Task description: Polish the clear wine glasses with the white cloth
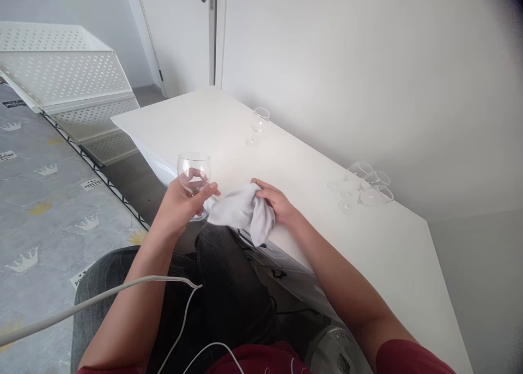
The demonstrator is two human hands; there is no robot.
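My left hand (pixel 186 202) is closed around the lower bowl and stem of a clear wine glass (pixel 194 167), held upright by the table's near edge. In my right hand (pixel 278 200) a white cloth (pixel 247 210) is pinched, its folds hanging over the table edge above my knee. Cloth and held glass look close together; whether they touch I cannot tell. Another wine glass (pixel 260 124) stands upright on the white table (pixel 310 172), near the wall. Farther right, several wine glasses (pixel 362 186) are grouped on the table.
To the left is a bed or mattress (pixel 61 221) with a crown pattern, and a white perforated rack (pixel 77 68) behind it. A white cable (pixel 102 293) crosses in front of my left forearm. Beneath the table sits a grey appliance (pixel 335 352). A wall (pixel 368 79) borders the table's far side.
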